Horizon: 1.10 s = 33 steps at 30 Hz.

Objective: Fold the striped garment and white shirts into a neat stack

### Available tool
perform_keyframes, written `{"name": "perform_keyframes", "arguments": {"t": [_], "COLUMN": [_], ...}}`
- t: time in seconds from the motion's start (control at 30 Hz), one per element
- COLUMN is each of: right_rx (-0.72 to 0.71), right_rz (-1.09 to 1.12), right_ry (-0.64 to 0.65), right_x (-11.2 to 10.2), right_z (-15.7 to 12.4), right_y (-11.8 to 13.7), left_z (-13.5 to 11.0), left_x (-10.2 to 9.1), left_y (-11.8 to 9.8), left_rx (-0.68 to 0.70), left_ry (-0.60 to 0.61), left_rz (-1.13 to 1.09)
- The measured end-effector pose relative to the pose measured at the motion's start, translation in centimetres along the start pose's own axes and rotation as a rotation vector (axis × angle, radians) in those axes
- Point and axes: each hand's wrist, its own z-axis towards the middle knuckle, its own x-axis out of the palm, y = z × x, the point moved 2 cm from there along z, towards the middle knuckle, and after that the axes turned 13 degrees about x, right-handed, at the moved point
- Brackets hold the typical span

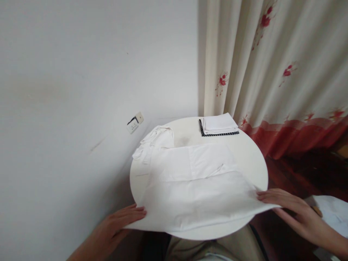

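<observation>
A white apron (201, 199) is spread over the round white table (255, 163), with a fold line across its middle and its near edge hanging slightly past the table's front. My left hand (114, 224) pinches its near left corner, fingers on top and thumb below. At the near right corner my right hand (293, 206) grips the cloth the same way, the tip showing between fingers and thumb. Bunched white straps (156, 141) lie at the table's far left.
At the back of the table a folded white cloth (220, 124) rests on a black item with white dots (220, 134). A wall with a socket (132, 126) stands close on the left. A flowered curtain (272, 72) hangs behind on the right. White material (333, 214) lies at lower right.
</observation>
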Motion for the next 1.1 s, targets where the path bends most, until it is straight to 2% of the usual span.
{"name": "perform_keyframes", "arguments": {"t": [0.1,0.2,0.3,0.37,0.43,0.5,0.6,0.67,0.77,0.83,0.97,1.1], "right_rx": [0.068,0.206,0.362,0.417,0.442,0.471,0.532,0.571,0.571,0.537,0.491,0.531], "right_rz": [0.145,0.28,0.377,0.423,0.465,0.494,0.478,0.394,0.253,0.223,0.214,0.079], "right_ry": [-0.056,-0.142,-0.232,-0.262,-0.275,-0.251,-0.158,-0.114,-0.106,-0.116,-0.184,-0.204], "right_x": [-2.2,-3.3,-3.2,-2.8,-1.9,-0.6,2.2,4.3,6.5,7.1,7.3,8.1], "right_z": [0.9,3.5,7.6,11.0,14.5,18.0,22.3,24.2,25.5,25.7,25.6,25.4], "right_y": [1.0,1.6,2.0,2.2,2.1,1.6,0.0,-1.3,-2.9,-3.4,-4.1,-4.9], "left_z": [0.2,2.2,5.3,7.4,9.5,11.5,14.4,15.8,16.8,16.8,16.5,16.7], "left_x": [-2.9,-5.3,-6.5,-6.7,-6.4,-5.9,-4.7,-3.6,-2.1,-1.4,-0.9,-0.5], "left_y": [-1.5,-1.7,-0.2,1.5,3.4,5.6,9.1,11.1,13.1,13.9,14.3,14.3], "left_rx": [-0.14,-0.268,-0.417,-0.474,-0.488,-0.502,-0.538,-0.547,-0.544,-0.539,-0.529,-0.567], "left_ry": [-0.076,-0.148,-0.328,-0.455,-0.531,-0.555,-0.502,-0.435,-0.377,-0.373,-0.399,-0.395], "left_rz": [-0.141,-0.248,-0.282,-0.332,-0.388,-0.395,-0.292,-0.194,-0.116,-0.098,-0.065,0.005]}}
